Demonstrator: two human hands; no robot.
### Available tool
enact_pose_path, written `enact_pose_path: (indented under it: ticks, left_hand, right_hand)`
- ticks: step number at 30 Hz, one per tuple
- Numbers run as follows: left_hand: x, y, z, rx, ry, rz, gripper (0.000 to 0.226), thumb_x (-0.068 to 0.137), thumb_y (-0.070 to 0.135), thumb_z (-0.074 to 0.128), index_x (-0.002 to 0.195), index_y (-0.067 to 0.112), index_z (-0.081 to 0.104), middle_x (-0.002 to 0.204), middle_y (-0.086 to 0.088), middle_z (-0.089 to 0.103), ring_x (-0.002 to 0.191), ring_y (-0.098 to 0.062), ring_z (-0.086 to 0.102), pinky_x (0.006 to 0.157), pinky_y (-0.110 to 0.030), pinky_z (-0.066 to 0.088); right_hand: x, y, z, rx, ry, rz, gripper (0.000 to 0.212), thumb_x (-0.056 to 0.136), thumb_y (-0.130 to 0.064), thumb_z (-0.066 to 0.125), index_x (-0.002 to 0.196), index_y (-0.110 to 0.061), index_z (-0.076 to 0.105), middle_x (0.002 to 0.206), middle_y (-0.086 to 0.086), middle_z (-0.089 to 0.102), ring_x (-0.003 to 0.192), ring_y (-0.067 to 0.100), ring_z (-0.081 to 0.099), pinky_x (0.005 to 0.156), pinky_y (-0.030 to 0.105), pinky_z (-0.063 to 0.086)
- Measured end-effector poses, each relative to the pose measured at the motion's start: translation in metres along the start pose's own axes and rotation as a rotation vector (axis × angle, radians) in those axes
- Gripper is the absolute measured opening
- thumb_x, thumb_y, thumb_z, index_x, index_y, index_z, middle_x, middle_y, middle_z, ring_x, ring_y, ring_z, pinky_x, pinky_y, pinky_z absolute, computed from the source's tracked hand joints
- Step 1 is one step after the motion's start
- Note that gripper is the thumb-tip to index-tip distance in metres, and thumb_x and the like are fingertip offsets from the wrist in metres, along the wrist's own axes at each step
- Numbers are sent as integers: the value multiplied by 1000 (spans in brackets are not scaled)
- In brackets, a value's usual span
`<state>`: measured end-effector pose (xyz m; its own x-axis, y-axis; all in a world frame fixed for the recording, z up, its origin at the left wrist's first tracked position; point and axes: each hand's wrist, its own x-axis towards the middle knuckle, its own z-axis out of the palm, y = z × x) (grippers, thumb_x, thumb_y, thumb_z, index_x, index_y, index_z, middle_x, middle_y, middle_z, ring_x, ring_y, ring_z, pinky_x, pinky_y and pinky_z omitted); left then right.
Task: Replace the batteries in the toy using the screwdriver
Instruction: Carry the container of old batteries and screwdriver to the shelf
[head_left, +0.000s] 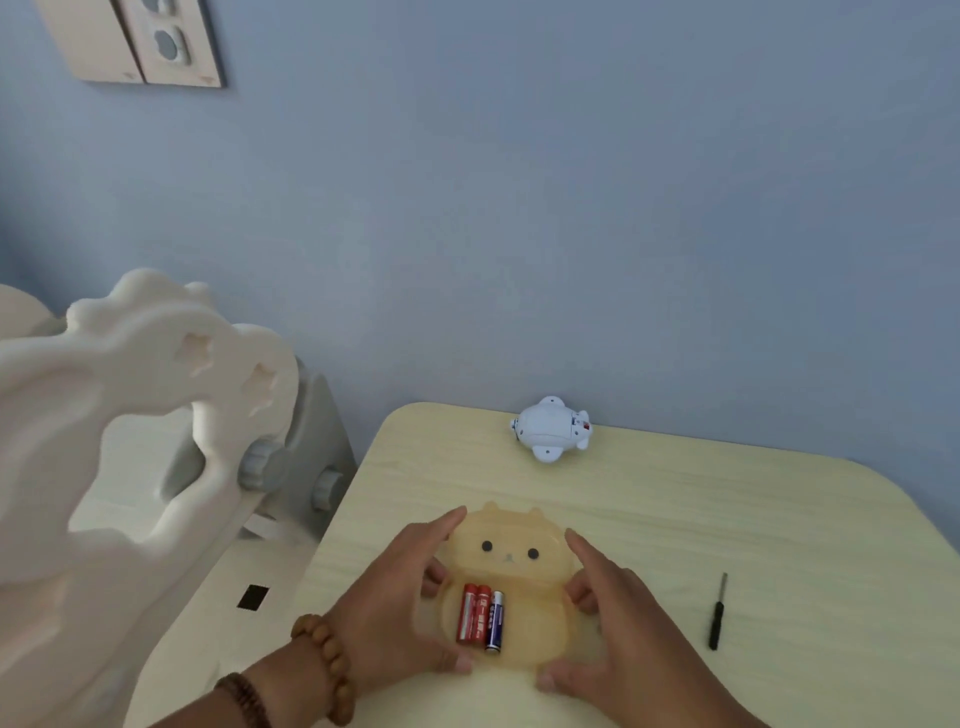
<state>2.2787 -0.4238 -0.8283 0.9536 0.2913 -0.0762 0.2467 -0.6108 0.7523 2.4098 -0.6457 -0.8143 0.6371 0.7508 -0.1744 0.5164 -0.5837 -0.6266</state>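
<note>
Amber-tinted plastic, a bear-shaped tray (519, 525), sits near the front of a pale wooden table (727, 519), held from both sides. The left hand (395, 597), beaded bracelets (324, 660) at its wrist, curls round the left rim, and the right hand (618, 618) round the right. Three batteries (480, 618) — two red, one dark blue — lie side by side in its lower hollow. The white-and-blue toy (550, 428) rests far back by the blue wall (571, 208); the black screwdriver (718, 613) lies apart, to the right.

batteries (480, 618) with illegible print, white frame (145, 332) blurred
</note>
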Motion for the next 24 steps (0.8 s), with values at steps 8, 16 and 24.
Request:
enact_pose_path:
  ticks: [8, 16, 24]
  left_hand:
    - [2, 0, 0, -13, 35, -19, 140, 38, 53, 95, 146, 54, 5, 127, 28, 32, 102, 0, 54, 87, -15, 51]
    - [9, -2, 8, 32, 19, 66, 140, 39, 59, 92, 148, 49, 5, 124, 31, 31, 101, -3, 52, 86, -15, 48]
    - [11, 4, 5, 207, -11, 235, 80, 56, 68, 80, 123, 47, 40, 121, 32, 38, 98, 6, 50, 82, -9, 44]
  right_hand:
    - [13, 6, -8, 167, -41, -66, 134, 52, -43, 94, 151, -53, 5, 144, -33, 24, 110, -22, 38, 88, 10, 41]
    - [12, 22, -5, 136, 80, -225, 127, 58, -28, 91, 151, -50, 6, 144, -31, 13, 120, 2, 45, 91, 14, 49]
    - [-2, 25, -10, 31, 195, -322, 74, 62, -58, 81, 124, -56, 41, 144, -33, 25, 118, -6, 53, 85, 14, 51]
